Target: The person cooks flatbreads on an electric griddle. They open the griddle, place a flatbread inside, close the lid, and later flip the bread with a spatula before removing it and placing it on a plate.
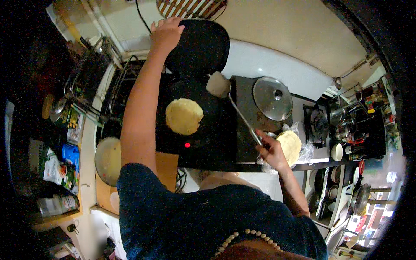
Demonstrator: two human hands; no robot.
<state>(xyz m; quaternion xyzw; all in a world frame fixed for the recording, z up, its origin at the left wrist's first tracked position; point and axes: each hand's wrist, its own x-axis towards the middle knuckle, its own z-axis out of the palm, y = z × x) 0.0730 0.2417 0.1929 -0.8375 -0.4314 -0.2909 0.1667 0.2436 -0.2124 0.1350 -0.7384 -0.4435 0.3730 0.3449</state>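
A round pale flatbread (184,116) lies on the lower plate of a black electric griddle (212,143), whose red light glows near its front. The griddle's black lid (201,45) is raised at the back. My left hand (167,34) reaches far forward, its fingers hooked over the lid's upper left corner. In my right hand (271,151) is the handle of a metal spatula (219,85); its broad blade hovers by the griddle's right side near the hinge. Beside that hand, more pale dough rounds (289,146) lie on clear plastic wrap (307,152).
A glass pot lid (273,99) rests on the dark stovetop, with a gas burner (319,124) to its right. A small white bowl (336,152) stands farther right near racks of utensils. At left are a large round pan (108,161) and a wire rack (82,78).
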